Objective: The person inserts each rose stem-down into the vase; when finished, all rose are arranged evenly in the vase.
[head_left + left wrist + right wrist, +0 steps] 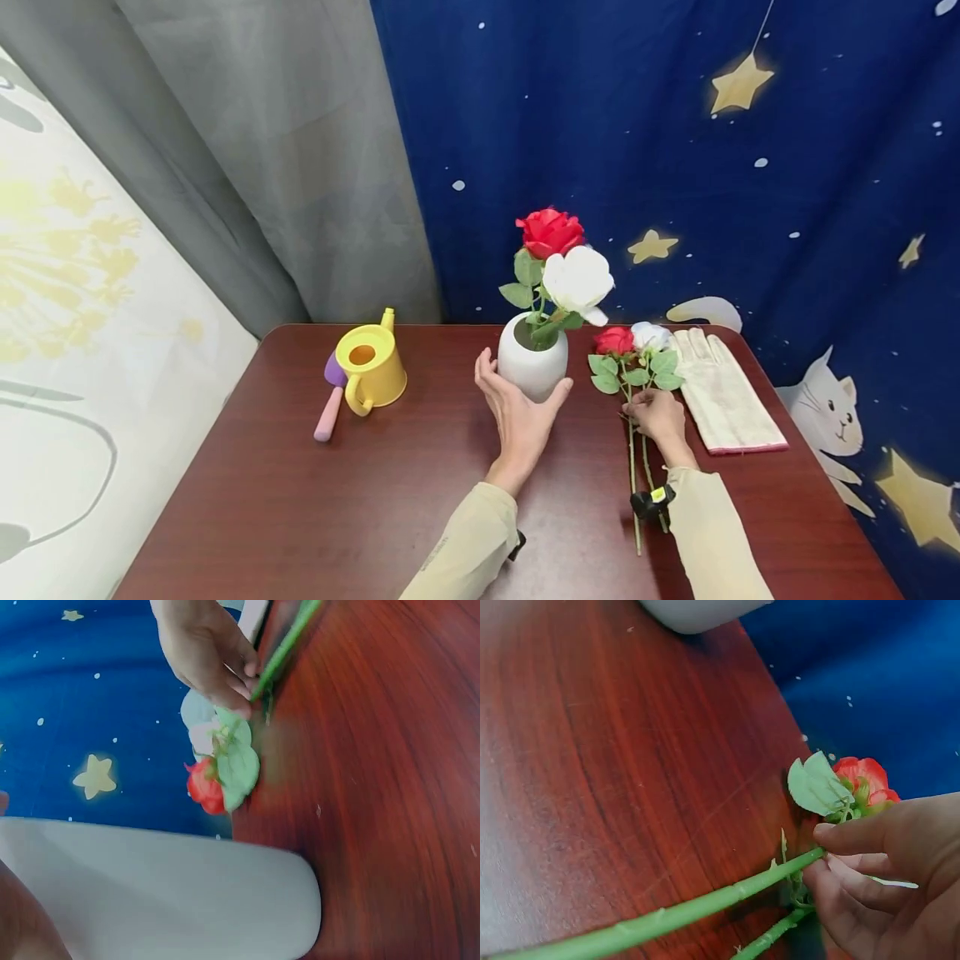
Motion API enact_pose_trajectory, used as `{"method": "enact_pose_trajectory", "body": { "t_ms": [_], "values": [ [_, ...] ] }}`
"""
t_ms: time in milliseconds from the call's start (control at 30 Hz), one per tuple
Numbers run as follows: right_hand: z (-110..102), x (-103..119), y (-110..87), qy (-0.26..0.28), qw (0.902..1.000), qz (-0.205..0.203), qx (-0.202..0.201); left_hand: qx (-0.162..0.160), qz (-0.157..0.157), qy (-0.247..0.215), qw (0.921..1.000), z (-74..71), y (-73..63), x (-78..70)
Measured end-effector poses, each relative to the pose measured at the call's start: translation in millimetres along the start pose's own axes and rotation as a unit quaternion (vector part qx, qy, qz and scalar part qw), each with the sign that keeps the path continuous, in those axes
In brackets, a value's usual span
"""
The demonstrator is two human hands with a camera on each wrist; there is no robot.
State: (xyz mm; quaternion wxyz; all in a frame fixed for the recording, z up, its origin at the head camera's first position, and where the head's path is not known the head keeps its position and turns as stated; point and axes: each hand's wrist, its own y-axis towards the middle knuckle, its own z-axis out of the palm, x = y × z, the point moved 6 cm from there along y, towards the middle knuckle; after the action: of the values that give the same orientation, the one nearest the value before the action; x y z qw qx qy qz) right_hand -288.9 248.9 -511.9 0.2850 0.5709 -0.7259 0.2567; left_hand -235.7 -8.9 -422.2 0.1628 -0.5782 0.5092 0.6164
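Observation:
My left hand [521, 421] grips the round white vase [534, 362] from the near side, fingers on its left and thumb on its right. In the vase stand a red rose [551, 233] and a white rose [579, 279] with green leaves. To the right, my right hand [660, 417] pinches a green stem [735, 894] between thumb and fingers just below its leaves. That stem leads to a red rose [615, 341] lying at the back of the table. Close beside it lies a second white rose [650, 336], its stem partly under my hand.
A cream work glove [723, 396] with a pink hem lies right of the loose roses. At the left stands a yellow watering can [372, 367], with a small purple trowel [330, 408] with a pink handle beside it. Curtains hang behind the brown table [420, 492].

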Motion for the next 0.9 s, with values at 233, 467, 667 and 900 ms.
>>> {"method": "enact_pose_trajectory", "body": {
  "t_ms": [233, 467, 667, 900],
  "values": [
    [-10.1, -8.9, -2.3, 0.171, 0.9847, 0.025, 0.023, 0.064, 0.015, 0.008, 0.9978, -13.7, 16.3, -1.9],
    [-10.5, -30.3, 6.3, 0.315, 0.9434, 0.039, 0.095, 0.176, -0.029, -0.026, 0.9836, -9.1, 28.8, 10.8],
    [-24.3, -5.2, -7.4, 0.398, 0.9104, -0.007, 0.112, 0.199, -0.017, -0.033, 0.9793, -4.2, 32.1, 15.6],
    [-33.1, 11.2, -15.1, 0.462, 0.8791, -0.014, 0.115, 0.205, 0.002, -0.001, 0.9788, -2.3, 34.8, 16.0]
  ]
}}
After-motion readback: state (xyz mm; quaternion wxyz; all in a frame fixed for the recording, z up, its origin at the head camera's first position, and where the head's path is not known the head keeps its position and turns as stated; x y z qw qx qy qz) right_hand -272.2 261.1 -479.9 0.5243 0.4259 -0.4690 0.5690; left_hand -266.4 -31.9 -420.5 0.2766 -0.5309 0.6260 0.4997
